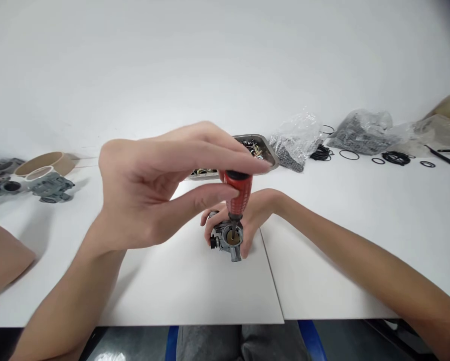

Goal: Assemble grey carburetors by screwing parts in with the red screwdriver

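Note:
My left hand (153,190) is raised over the table, its thumb and fingertips pinched round the top of a red-handled screwdriver (238,193). The screwdriver stands upright with its tip down in a small grey metal carburetor (228,240). My right hand (247,215) reaches in from the right and wraps round the back of the carburetor, holding it on the white table (194,291). Part of the carburetor is hidden by my fingers.
A metal tray (264,145) of small parts sits behind my hands. To the right lie plastic bags (294,140) of dark parts and several black O-rings (348,155). At far left are more grey carburetors (51,188) and a cardboard ring (46,161).

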`<state>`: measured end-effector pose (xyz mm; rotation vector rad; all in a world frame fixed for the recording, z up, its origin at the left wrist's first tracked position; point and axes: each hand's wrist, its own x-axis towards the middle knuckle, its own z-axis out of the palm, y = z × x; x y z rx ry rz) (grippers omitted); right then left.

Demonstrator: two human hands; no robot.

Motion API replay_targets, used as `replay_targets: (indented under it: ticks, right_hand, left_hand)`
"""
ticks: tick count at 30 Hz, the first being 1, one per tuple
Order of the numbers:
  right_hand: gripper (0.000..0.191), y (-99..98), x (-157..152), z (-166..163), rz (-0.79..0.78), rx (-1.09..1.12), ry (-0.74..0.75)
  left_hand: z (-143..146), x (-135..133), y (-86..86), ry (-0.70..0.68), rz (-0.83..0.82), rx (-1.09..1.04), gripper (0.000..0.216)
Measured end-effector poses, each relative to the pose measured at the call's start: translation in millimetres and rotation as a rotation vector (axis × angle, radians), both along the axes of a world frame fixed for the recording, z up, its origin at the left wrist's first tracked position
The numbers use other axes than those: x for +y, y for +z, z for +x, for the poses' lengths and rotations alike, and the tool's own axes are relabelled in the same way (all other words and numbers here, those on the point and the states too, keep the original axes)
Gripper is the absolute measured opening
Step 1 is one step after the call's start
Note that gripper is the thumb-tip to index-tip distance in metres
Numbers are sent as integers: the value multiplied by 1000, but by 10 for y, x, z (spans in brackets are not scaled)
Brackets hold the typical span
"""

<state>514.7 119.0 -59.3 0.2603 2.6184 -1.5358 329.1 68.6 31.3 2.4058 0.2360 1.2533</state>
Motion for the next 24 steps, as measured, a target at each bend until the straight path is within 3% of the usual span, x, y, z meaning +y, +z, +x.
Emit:
replay_targets:
  ticks: [6, 14, 19, 24]
  right_hand:
    - [69, 7, -7, -1, -47, -21, -15]
    - [62, 2, -6, -13, -14, -2, 1]
    - [63, 22, -12, -17, -12, -43, -6]
    - [63, 8, -5, -9, -9, -3, 15]
  left_hand:
    - [12, -26, 30, -14, -12, -25, 31]
    - [25, -8, -10, 2, 6, -29, 34]
    - [28, 15, -33, -16, 6, -66, 44]
    - [30, 28, -30, 11, 50, -39, 34]
